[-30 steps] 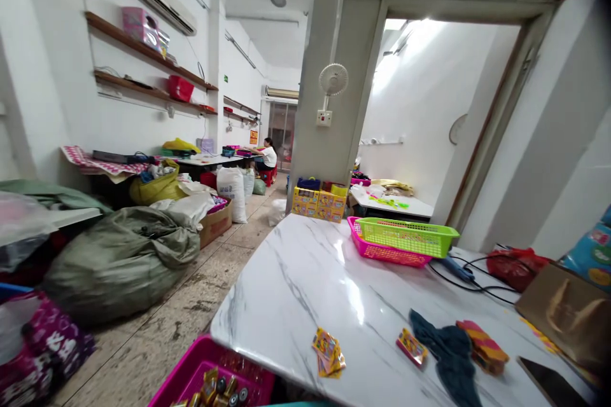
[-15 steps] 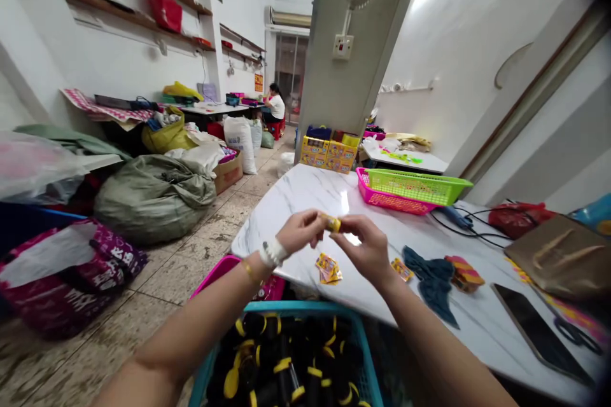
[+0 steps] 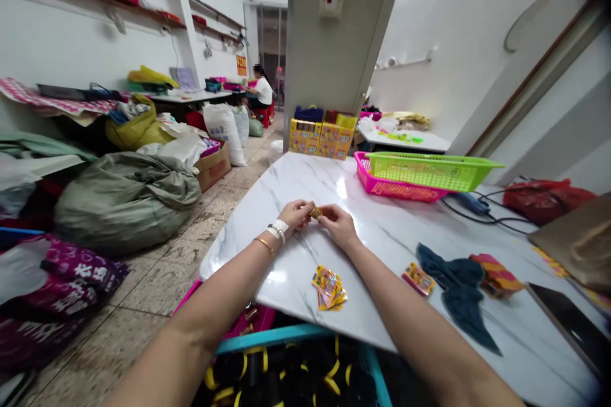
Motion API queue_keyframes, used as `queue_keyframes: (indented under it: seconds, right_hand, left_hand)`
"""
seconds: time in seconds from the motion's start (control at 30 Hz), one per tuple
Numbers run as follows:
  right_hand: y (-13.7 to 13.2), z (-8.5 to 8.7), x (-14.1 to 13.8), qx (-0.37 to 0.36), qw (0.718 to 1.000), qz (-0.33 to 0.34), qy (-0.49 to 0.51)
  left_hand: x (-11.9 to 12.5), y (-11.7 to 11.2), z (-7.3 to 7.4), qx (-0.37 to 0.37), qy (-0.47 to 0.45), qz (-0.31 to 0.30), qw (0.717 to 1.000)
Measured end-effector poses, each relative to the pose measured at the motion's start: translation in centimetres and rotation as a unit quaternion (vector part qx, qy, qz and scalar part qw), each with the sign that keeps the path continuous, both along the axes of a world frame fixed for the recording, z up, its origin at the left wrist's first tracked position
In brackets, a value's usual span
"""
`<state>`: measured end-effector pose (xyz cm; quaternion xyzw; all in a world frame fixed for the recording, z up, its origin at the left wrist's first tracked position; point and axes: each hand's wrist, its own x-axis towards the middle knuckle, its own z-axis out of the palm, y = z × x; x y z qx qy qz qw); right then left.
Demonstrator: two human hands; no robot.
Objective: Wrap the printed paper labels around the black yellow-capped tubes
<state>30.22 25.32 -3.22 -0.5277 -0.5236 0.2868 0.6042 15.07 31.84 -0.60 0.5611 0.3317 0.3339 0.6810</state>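
Left hand (image 3: 296,213) and right hand (image 3: 340,226), fingertips closed together on small yellow piece (image 3: 316,212), just above white marble-patterned tabletop (image 3: 310,172), mid-table. Likely hazard: slips from so fine a pinch, bounces toward near edge, drops into teal plastic basket (image 3: 267,338).

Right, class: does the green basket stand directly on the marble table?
No, the green basket rests on top of a pink basket, which lies on the marble table.

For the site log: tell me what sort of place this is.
Probably a small packing or assembly workshop: a marble worktable with stacked plastic baskets, stuffed sacks on the floor, and the left hand and right hand pinching a small yellow piece.
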Motion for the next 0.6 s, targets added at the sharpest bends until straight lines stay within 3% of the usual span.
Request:
queue_keyframes:
  seconds: [0.13, 0.33, 0.6]
  right_hand:
    - [0.2, 0.2, 0.1, -0.025, 0.999, 0.032, 0.018]
    - [-0.9, 0.6, -0.3, 0.003, 1.0, -0.008, 0.021]
    - [-1.4, 1.0, -0.2, -0.007, 0.999, 0.007, 0.032]
  left_hand:
    - [0.2, 0.6, 0.0, -0.015, 0.008, -0.022, 1.0]
    - [0.1, 0.0, 0.0, 0.023, 0.006, -0.021, 0.999]
    - [-0.4, -0.1, -0.3, 0.045, -0.028, -0.041, 0.998]
